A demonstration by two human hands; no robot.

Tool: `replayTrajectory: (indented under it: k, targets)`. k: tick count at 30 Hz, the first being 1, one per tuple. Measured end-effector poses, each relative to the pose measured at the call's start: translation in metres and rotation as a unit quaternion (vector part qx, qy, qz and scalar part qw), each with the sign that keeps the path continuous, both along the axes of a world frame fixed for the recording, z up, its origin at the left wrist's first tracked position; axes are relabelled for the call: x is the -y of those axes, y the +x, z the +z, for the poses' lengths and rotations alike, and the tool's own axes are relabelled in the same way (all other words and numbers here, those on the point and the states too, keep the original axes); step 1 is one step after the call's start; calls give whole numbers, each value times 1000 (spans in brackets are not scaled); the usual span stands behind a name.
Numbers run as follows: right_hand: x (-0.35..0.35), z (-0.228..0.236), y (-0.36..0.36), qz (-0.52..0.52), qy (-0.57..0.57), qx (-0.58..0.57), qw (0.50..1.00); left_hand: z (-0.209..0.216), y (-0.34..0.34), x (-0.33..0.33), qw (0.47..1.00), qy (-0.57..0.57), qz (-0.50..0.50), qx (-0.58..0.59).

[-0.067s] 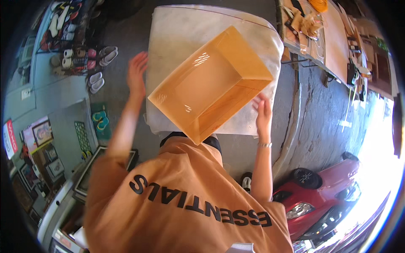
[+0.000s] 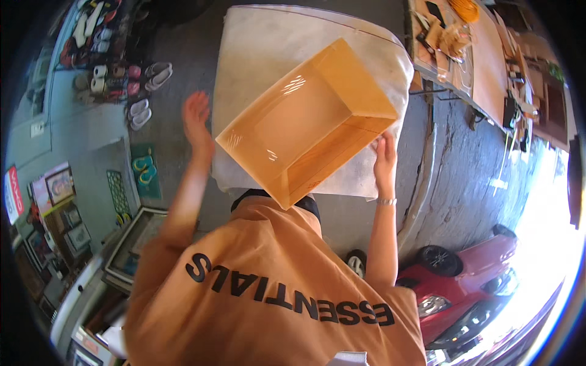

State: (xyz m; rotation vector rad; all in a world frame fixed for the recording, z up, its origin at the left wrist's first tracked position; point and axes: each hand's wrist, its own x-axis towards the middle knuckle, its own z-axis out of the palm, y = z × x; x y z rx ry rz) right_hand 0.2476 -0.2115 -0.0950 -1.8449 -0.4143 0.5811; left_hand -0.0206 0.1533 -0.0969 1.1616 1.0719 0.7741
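An open-topped, tan rectangular box sits askew on a table covered with cream cloth. Its inner floor is smooth and shows bright light reflections. Beyond the left edge of the table, my left hand is raised, empty and slightly blurred, fingers apart and clear of the box. My right hand is at the box's right outer side, close under the rim. Its fingers point up and look loosely extended, with the tips partly hidden by the box; whether they touch it I cannot tell.
At the upper right stands a workbench with scraps and an orange bundle. Shoes and a shoe rack line the left wall, with picture frames lower down. A red car is parked at the lower right.
My left hand has come down a little toward me. My right hand has drawn in closer to the box's side, its fingers less spread. The box has hardly moved.
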Motion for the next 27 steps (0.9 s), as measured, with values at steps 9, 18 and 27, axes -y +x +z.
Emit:
replayTrajectory:
  k: [9, 18, 27]
  targets:
    - [-2, -41, 30, 159, -155, 218, 950, -32, -30, 211, 961, -138, -92, 224]
    - [-17, 120, 54, -6, -192, 192, 962, 40, -48, 142, 990, 59, 42, 122]
    - [-184, 181, -49, 584, -99, 41, 805, 76, -20, 206, 993, -77, 51, 68]
